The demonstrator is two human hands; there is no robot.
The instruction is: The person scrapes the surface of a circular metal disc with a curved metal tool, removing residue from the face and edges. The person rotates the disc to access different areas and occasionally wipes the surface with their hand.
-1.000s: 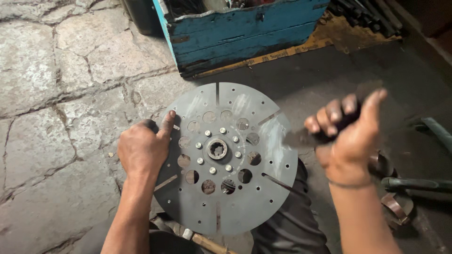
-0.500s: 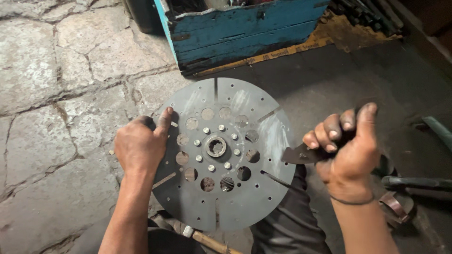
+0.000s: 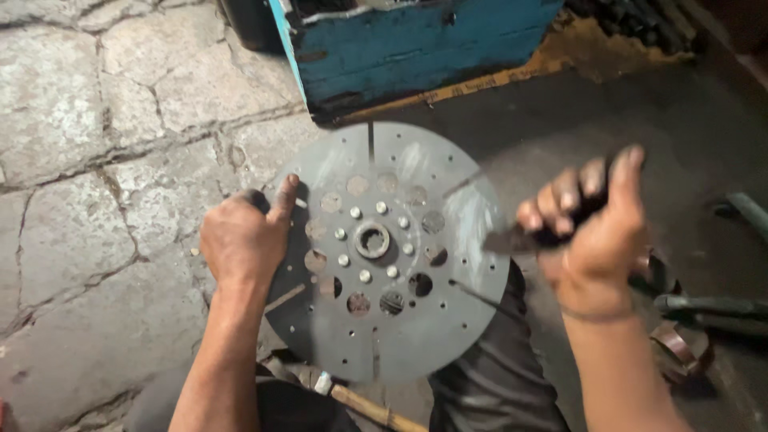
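Note:
A round grey metal disc [image 3: 384, 320] with radial slots, a ring of holes and a splined hub at its centre lies in front of me over my knees. My left hand [image 3: 244, 240] grips the disc's left rim, thumb laid on its face. My right hand [image 3: 596, 228] is raised just off the disc's right edge and is closed around a dark tool [image 3: 520, 238] whose blurred end points at the disc.
A worn blue wooden box [image 3: 416, 44] stands beyond the disc. Cracked stone paving [image 3: 88, 160] fills the left side. Metal rods [image 3: 708, 304] and a rusty ring [image 3: 676, 344] lie on the dark floor at right. A wooden handle [image 3: 364, 404] shows under the disc.
My right hand with the tool has dropped lower and its wrist has turned. My left hand has stayed on the rim. The disc has not visibly shifted.

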